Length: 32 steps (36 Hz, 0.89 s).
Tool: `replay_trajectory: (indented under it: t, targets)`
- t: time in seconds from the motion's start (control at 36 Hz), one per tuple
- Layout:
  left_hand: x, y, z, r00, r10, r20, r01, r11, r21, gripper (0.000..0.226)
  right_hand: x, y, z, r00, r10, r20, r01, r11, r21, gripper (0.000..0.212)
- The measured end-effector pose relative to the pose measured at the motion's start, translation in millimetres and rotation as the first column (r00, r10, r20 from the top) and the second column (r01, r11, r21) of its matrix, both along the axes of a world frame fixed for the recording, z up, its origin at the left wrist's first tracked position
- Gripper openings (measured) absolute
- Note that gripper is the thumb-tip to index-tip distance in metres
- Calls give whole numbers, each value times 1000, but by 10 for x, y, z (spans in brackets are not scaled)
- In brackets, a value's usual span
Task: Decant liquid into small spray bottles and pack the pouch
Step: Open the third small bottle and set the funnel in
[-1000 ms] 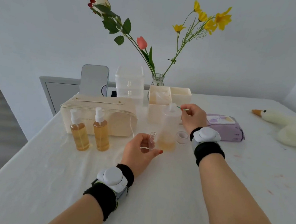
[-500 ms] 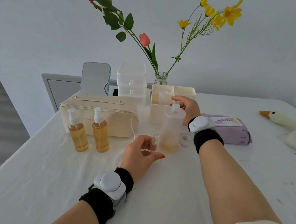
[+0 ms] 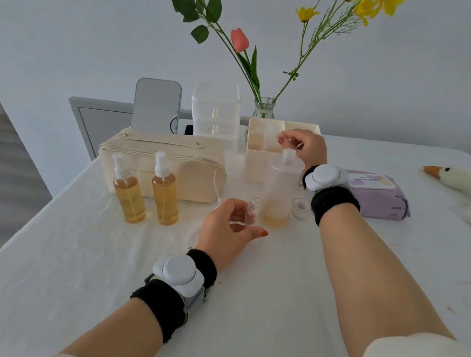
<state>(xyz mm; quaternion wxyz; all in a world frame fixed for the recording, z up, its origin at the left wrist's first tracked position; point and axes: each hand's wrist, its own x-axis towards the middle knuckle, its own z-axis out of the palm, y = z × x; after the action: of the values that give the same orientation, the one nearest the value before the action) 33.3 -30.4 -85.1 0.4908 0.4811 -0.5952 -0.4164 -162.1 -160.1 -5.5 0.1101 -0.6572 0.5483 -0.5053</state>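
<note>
Gripping a small clear bottle (image 3: 251, 212) upright, the left hand (image 3: 229, 231) sits at the middle of the counter (image 3: 259, 310), just beside the frosted bottle (image 3: 282, 191). The right hand (image 3: 305, 147) hovers over the cream organizer box (image 3: 258, 166) toward the far edge; its grip cannot be told.

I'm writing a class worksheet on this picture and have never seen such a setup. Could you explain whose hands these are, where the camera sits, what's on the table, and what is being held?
There is no machine here. A person works with bare hands, with a sensor band on each wrist. The camera sits on their head and looks forward and down. The left hand holds a small clear bottle upright. The right hand reaches over the cream organiser box; I cannot tell whether it holds anything. On the white table stand a large frosted bottle with a little amber liquid, two spray bottles of amber liquid, a cream pouch and a wipes pack.
</note>
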Motion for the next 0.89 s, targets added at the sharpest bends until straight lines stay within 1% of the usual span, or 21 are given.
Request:
replay_trajectory:
  t: [0.08,0.19,0.28,0.36,0.5,0.56,0.64,0.72,0.83,0.89]
  targets:
    - [2,6,10,1000,0,12,0,1000,-6,40,29,83,144,996,-83,22,84,993,-81,14]
    - [8,5,11,1000,-2,28,3,1000,-16,39,63,196,399,974,-189,126,207,967,-151,14]
    - [4,15,15,999,4,40,-3,999,-34,38,100,340,619,957,-235,167,270,936,-226,17]
    - [-7,26,29,999,12,31,-11,999,-54,36,175,536,822,962,-213,170,256,918,-302,18]
    - [-2,67,47,999,37,24,-35,995,-92,30,341,925,1056,987,-153,53,161,900,-405,14]
    - [20,73,39,998,55,40,-50,992,-114,27,402,1072,1075,991,-134,-30,112,916,-385,12]
    - [53,62,5,994,80,70,-70,987,-143,26,471,1230,1021,984,-100,-150,53,955,-292,6]
    - [86,70,-33,992,88,88,-73,984,-162,32,539,1330,920,971,-68,-230,16,976,-219,7]
    - [123,107,-48,993,77,85,-60,979,-195,41,608,1404,804,957,-56,-285,4,983,-182,8]
    - [128,115,-51,993,82,84,-63,977,-206,42,626,1425,764,953,-56,-298,4,985,-170,9]
